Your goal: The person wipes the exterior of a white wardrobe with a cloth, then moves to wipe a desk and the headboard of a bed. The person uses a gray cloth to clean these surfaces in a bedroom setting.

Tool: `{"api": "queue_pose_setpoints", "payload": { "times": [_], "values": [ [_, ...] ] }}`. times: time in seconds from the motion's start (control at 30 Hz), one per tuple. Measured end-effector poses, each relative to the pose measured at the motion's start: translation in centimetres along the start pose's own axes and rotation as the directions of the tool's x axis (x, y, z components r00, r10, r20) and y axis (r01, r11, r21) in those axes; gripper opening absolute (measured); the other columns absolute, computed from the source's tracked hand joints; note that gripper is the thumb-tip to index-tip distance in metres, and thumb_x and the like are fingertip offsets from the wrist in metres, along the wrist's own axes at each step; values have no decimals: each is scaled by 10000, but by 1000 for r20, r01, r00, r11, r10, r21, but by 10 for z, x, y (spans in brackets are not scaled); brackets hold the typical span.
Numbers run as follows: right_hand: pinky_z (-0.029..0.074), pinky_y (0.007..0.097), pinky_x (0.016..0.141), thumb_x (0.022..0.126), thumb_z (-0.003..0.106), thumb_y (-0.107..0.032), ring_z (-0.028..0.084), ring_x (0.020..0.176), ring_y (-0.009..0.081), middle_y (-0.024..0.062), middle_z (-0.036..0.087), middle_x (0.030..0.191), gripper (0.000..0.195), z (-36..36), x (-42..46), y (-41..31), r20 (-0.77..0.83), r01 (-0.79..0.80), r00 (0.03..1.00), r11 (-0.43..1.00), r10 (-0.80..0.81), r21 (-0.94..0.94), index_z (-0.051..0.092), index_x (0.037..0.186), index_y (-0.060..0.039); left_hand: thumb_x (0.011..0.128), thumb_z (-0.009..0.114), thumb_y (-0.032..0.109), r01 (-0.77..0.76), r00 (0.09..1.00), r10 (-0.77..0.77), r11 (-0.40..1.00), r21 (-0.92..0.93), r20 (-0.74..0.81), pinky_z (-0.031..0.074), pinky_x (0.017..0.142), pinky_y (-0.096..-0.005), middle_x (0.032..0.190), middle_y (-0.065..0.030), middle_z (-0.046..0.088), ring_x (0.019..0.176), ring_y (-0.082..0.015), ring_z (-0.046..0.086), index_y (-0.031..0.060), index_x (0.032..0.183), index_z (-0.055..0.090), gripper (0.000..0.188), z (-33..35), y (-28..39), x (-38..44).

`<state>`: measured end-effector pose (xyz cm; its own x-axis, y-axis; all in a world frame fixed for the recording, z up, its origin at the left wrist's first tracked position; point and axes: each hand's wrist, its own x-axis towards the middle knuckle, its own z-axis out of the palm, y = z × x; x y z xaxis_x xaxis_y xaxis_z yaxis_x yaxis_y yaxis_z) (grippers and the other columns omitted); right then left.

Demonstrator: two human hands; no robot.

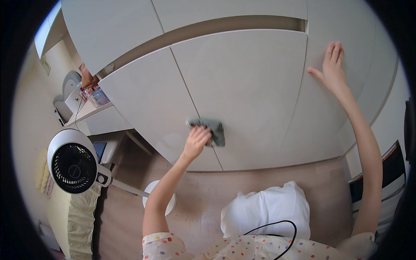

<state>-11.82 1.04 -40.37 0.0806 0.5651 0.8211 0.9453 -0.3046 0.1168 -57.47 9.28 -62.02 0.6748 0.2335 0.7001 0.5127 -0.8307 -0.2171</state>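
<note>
My left hand [196, 139] presses a grey-green cloth [217, 131] against the lower doors of a white cabinet [240, 81]. The cloth lies across the seam between two door panels, and both it and the fingers look blurred. On the right, my right hand [332, 66] rests spread on the plain side panel [341, 107], its thumb near the door's right edge. Nothing is held in that hand. Above the lower doors runs a recessed beige slot [240, 24].
A white fan [74, 167] stands at left on a round base [170, 204]. Behind it are a desk [107, 120] with cosmetics and a bed [78, 224]. A white bundle [266, 208] lies on the wood-look floor [191, 224] before me. A black cable [294, 227] loops by my shirt.
</note>
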Motion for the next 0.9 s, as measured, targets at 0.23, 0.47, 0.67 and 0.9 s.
{"api": "queue_pose_setpoints", "payload": {
  "times": [0.23,0.47,0.67,0.9],
  "values": [
    [450,413,900,657,650,-569,151,1256,526,376,68,1359,1138,-6,4,-8,7,-23,1000,1000,23,-20,60,1318,144,749,525,-39,791,587,-793,520,-322,162,460,565,-303,773,-100,589,614,-204,561,1,988,529,243,-33,15,-40],
    [496,380,843,649,633,-599,186,1258,504,359,107,1364,1142,-4,1,3,-16,-30,999,998,29,-60,73,1326,130,844,531,55,298,461,-676,728,-617,-575,403,824,-298,980,-73,573,906,-143,518,17,1002,500,165,-131,0,177],
    [511,361,818,645,618,-621,204,1254,501,360,116,1362,1139,-7,-1,2,-14,-14,1000,996,13,-84,101,1322,136,547,426,-132,153,812,-102,987,41,-575,196,1026,-570,1229,-187,483,1218,-411,359,6,982,476,459,-39,20,188],
    [500,367,835,645,625,-614,196,1254,505,362,104,1362,1143,-5,-1,2,-46,-10,999,1000,9,-15,94,1324,136,693,516,-46,-73,993,84,989,-129,83,342,987,-480,1103,-109,571,1119,-300,491,19,905,532,223,20,62,62]
  ]
}}
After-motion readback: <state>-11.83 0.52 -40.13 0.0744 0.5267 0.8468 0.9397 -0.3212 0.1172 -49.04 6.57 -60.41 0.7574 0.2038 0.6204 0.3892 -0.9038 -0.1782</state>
